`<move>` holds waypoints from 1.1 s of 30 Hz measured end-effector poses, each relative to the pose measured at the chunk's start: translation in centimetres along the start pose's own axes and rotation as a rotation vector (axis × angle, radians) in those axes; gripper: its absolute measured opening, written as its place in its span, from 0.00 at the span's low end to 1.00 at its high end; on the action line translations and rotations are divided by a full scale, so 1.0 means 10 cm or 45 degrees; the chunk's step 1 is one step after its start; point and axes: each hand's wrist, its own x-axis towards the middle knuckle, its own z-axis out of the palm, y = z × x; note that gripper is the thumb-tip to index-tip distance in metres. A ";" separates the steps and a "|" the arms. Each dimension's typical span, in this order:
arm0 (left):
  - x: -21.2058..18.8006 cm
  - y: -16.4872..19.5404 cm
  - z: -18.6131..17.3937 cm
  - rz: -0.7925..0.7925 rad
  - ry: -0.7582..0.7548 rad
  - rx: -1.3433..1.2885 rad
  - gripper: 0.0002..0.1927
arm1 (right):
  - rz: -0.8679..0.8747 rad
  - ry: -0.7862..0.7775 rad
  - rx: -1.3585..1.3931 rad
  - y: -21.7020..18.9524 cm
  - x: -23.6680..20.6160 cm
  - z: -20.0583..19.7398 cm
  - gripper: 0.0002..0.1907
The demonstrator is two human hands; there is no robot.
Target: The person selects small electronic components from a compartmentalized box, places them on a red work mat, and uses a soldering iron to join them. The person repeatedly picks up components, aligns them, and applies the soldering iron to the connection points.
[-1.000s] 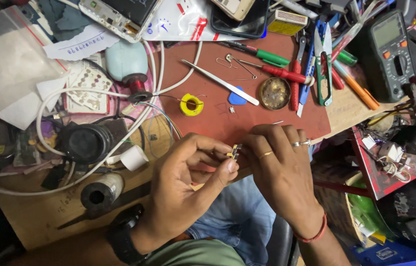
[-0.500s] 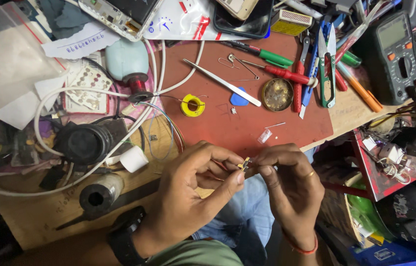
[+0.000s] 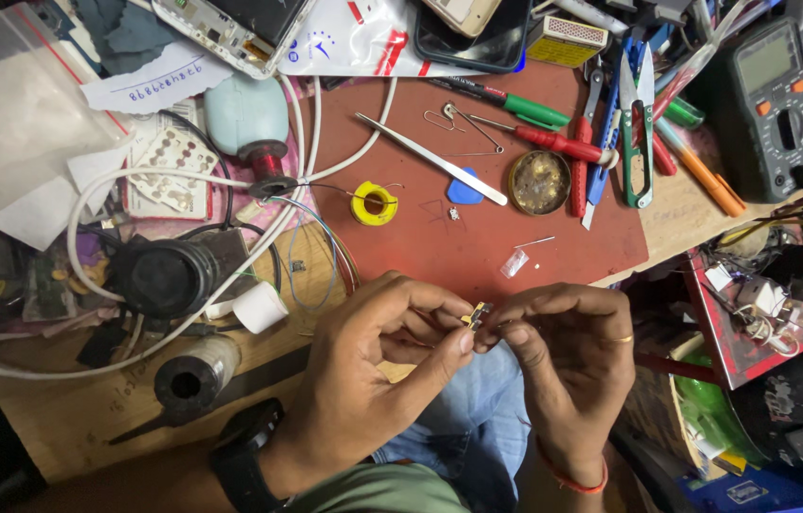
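Both of my hands meet at the near edge of the red work mat (image 3: pixel 477 237), over my lap. My left hand (image 3: pixel 373 366), with a black watch on its wrist, pinches a tiny metal part (image 3: pixel 477 314) between thumb and forefinger. My right hand (image 3: pixel 567 356), wearing a ring and a red wrist thread, grips the same part from the other side with its fingertips. The part is small and shiny; its details are too fine to tell.
On the mat lie a yellow solder spool (image 3: pixel 374 202), tweezers (image 3: pixel 430 158), a round tin (image 3: pixel 539 181), screwdrivers (image 3: pixel 553 144), snips (image 3: pixel 637 133) and a small clear bit (image 3: pixel 514 263). A multimeter (image 3: pixel 774 104) sits far right. White cable (image 3: pixel 183 185), a black cylinder (image 3: pixel 164 277) and a plastic bag (image 3: pixel 12 123) crowd the left.
My hands stayed together on the small part, my right hand turning so its fingers now curl over it. The view shifted and a small clear bit on the mat came into sight.
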 end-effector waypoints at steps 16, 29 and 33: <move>0.01 0.05 0.00 0.233 0.031 0.310 0.09 | 0.139 -0.132 -0.006 -0.08 0.09 -0.09 0.25; 0.00 0.07 0.00 0.316 0.051 0.433 0.10 | 0.175 -0.194 -0.025 -0.16 0.15 -0.09 0.30; 0.00 0.07 -0.01 0.372 0.041 0.474 0.10 | 0.200 -0.204 0.018 -0.15 0.16 -0.11 0.32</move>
